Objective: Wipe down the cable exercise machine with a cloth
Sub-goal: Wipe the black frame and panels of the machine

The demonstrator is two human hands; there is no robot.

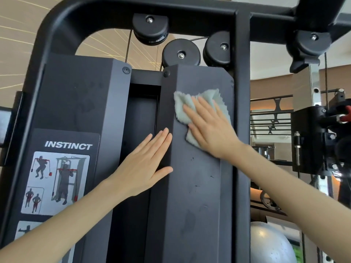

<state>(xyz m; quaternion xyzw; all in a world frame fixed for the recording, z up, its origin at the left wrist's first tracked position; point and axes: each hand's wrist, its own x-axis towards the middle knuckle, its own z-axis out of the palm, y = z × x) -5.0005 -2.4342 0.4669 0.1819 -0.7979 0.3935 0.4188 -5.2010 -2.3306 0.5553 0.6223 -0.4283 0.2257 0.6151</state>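
The black cable exercise machine (pixel 197 186) fills the view, with two tall shroud panels and a dark slot between them. A pale green cloth (pixel 183 108) lies flat on the upper part of the right panel. My right hand (pixel 210 128) presses on the cloth with straight fingers. Flat on the right panel's inner edge lies my left hand (pixel 146 164), fingers straight, next to the slot and below the cloth. Smudges and small scratches mark the panel lower down.
Several black pulleys (pixel 150 27) with cables sit under the top frame bar. An instruction sticker (pixel 57 179) reading INSTINCT is on the left panel. A carriage with a red-tipped pin (pixel 347 115) stands at the right, a grey exercise ball (pixel 271 243) below it.
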